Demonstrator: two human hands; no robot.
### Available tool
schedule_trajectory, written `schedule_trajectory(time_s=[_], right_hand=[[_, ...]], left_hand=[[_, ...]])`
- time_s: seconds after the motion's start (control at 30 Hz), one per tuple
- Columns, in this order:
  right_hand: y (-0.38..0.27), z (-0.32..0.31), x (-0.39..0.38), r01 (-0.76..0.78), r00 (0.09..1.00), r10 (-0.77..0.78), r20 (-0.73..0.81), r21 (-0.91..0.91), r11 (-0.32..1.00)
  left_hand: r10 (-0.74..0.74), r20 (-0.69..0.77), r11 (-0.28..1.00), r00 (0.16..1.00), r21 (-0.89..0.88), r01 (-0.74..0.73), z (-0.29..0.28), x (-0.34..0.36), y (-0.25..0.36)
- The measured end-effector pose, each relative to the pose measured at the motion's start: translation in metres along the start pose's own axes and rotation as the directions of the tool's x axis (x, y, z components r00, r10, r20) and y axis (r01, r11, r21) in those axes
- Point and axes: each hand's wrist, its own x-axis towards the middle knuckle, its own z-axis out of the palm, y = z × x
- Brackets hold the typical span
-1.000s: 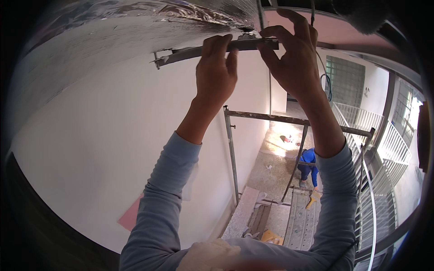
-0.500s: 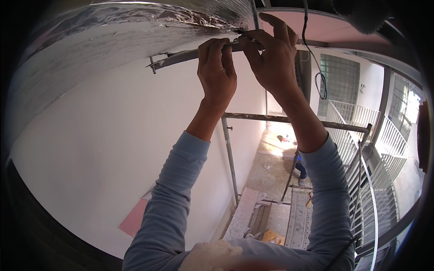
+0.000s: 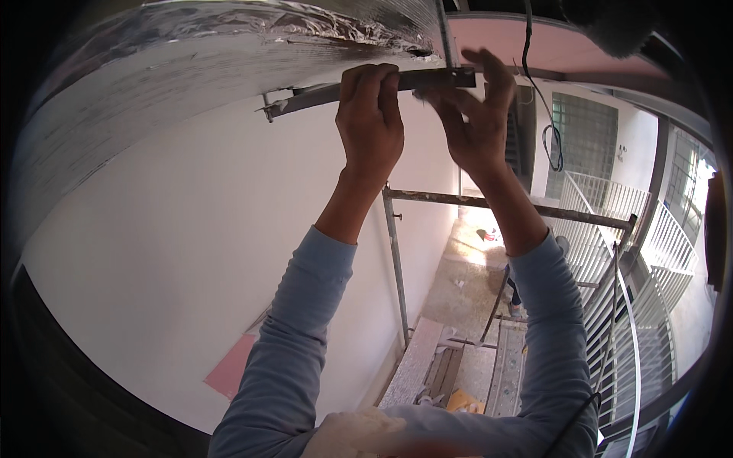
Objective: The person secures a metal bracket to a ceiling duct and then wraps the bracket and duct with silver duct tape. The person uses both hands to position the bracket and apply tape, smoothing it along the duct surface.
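My left hand [image 3: 371, 114] is closed around a long, narrow grey metal channel [image 3: 314, 97] held overhead, just below the ceiling. A thin bracket or rod end [image 3: 267, 105] sits at the channel's left tip. My right hand [image 3: 479, 118] is just below and beside the channel's right end, its fingers apart and slightly blurred, with nothing visible in them. Crumpled silver foil sheeting [image 3: 328, 27] runs along the ceiling above both hands. An upright metal rod [image 3: 447, 38] meets the channel near its right end.
A scaffold crossbar [image 3: 439, 198] spans in front of me over boards [image 3: 412, 362] and a perforated walkway [image 3: 505, 366] far below. A dark cable [image 3: 527, 61] hangs by my right hand. White railings [image 3: 611, 198] stand at right; a white wall [image 3: 175, 229] fills the left. Another person's leg [image 3: 514, 290] shows below.
My right hand has moved off the channel, down and slightly right, its fingers spreading. The channel's right end is now uncovered. My left hand keeps its grip.
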Motion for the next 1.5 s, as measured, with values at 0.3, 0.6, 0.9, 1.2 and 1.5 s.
schedule_trajectory(time_s=[0.3, 0.6, 0.9, 1.2, 1.5], right_hand=[[-0.047, -0.071, -0.318, -0.582, 0.599, 0.533, 0.598, -0.133, 0.803], [-0.232, -0.187, -0.507, -0.850, -0.239, 0.863, 0.444, -0.526, 0.035], [-0.232, -0.124, -0.519, -0.915, -0.130, 0.691, 0.711, -0.355, 0.193], [-0.224, -0.076, -0.505, -0.942, -0.324, 0.487, 0.811, -0.321, -0.093], [-0.214, -0.061, -0.504, -0.944, -0.161, 0.597, 0.786, -0.300, 0.141]], left_hand=[[0.027, -0.023, 0.999, 0.999, 0.042, -0.026, -0.007, -0.017, -0.002], [-0.346, -0.248, 0.866, 0.905, 0.286, 0.410, -0.122, -0.036, -0.064], [-0.364, 0.147, 0.852, 0.920, 0.451, 0.265, -0.138, 0.002, -0.084], [-0.105, 0.218, 0.896, 0.970, 0.444, -0.003, -0.146, 0.019, -0.101], [0.327, 0.113, 0.782, 0.938, 0.525, -0.336, -0.142, 0.018, -0.119]])
